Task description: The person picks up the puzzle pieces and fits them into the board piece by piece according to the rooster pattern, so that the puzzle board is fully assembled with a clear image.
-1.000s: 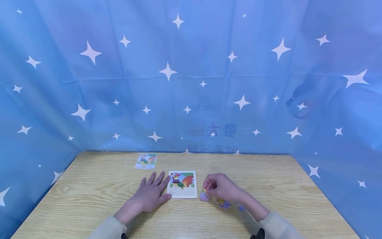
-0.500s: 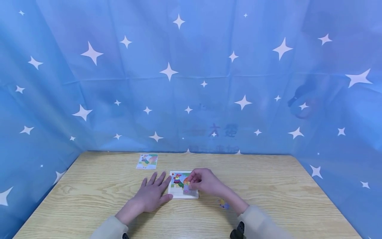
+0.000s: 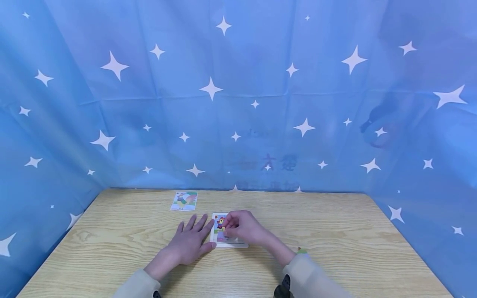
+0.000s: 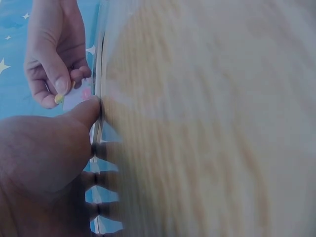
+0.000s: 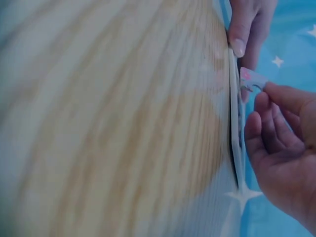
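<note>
My right hand (image 3: 244,227) pinches a pale lilac jigsaw puzzle piece (image 5: 253,78) with a pink flower print between thumb and fingers. It holds the piece over the lower left part of a white-rimmed puzzle tray (image 3: 232,245). A rooster's head shows in the tray's upper left; the right hand covers much of the remaining picture. Fingers spread, my left hand (image 3: 187,245) rests on the table along the tray's left side, its thumb at the lower left corner. In the left wrist view, the piece (image 4: 74,100) stands tilted just beyond the left thumb.
A rooster picture card (image 3: 184,201) lies behind the left hand, near the table's back edge. Part of another puzzle piece (image 3: 302,251) shows beside the right sleeve (image 3: 313,275), which hides the table there. A blue star-printed curtain (image 3: 238,103) encloses the back and sides.
My right hand has carried the puzzle piece leftward from the table right of the tray to over the tray's lower left. The left hand has stayed in place.
</note>
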A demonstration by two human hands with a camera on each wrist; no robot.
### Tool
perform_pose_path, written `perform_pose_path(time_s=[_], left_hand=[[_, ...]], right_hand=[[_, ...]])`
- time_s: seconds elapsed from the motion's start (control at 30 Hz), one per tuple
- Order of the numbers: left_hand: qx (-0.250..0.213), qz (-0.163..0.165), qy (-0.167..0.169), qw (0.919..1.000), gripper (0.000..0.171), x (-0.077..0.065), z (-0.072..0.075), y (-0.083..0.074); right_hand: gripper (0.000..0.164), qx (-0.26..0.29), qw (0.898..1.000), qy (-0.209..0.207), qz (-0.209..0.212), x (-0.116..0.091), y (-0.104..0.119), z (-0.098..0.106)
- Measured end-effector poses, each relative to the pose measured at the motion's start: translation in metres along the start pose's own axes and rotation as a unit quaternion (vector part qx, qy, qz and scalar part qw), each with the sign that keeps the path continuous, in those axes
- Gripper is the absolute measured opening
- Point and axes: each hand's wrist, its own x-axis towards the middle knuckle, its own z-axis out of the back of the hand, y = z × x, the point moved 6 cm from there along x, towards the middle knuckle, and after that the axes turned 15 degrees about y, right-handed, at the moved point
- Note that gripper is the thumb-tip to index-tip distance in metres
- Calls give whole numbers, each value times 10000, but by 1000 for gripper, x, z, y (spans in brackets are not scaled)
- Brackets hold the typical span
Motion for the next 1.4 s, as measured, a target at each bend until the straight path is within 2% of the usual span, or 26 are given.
perform_pose_path(time_s=[0.4, 0.63, 0.87, 1.07, 1.4], left_hand=[[38, -31, 72, 10000, 68, 1, 0, 1], [4, 14, 27, 10000, 70, -1, 0, 1], [44, -212, -77, 9997, 72, 3, -2, 4], [91, -244, -155, 9995, 74, 7, -8, 10], [83, -106, -35, 9999, 71, 3, -3, 4]], right_hand=[[12, -413, 9991, -19, 137, 11, 3, -10], [16, -552, 9985, -41, 45, 13, 2, -15], [16, -921, 9957, -101, 36, 13, 2, -17], [10, -1544, 9878, -62, 193, 14, 4, -18], [6, -2280, 9730, 84, 333, 11, 10, -20]])
